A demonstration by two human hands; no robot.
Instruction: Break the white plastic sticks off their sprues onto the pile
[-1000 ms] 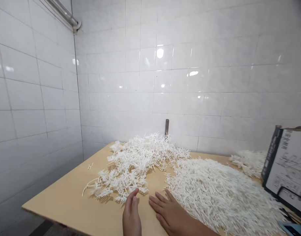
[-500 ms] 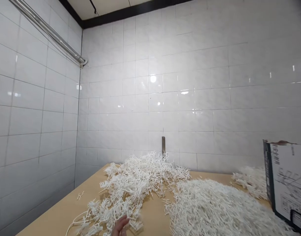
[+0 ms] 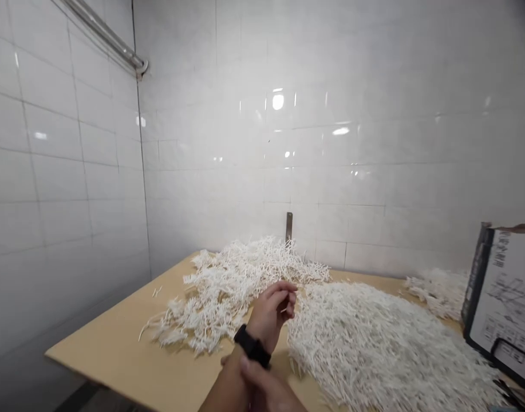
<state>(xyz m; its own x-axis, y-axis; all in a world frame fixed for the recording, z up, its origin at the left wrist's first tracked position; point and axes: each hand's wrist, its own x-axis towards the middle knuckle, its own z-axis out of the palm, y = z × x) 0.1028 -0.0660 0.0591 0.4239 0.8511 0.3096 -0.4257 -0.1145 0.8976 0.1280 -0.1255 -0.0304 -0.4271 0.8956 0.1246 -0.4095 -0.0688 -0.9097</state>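
My left hand is raised over the table between two heaps of white strands, a black watch on its wrist. Its fingers are loosely bent, and nothing shows in them. My right hand is wrapped round the left wrist just below the watch, with a fingertip showing on the far side. Behind and left of my hands lies a tangled heap of white branching pieces. To the right spreads a wide, denser pile of short white pieces.
The tan tabletop has its left corner jutting out. A printed cardboard box stands at the right edge, near a smaller white pile. An upright metal strip stands against the tiled wall.
My view has tilted down. My left hand has moved up and to the right, away from the near tangled pieces. My right hand has come into view, holding the left wrist.
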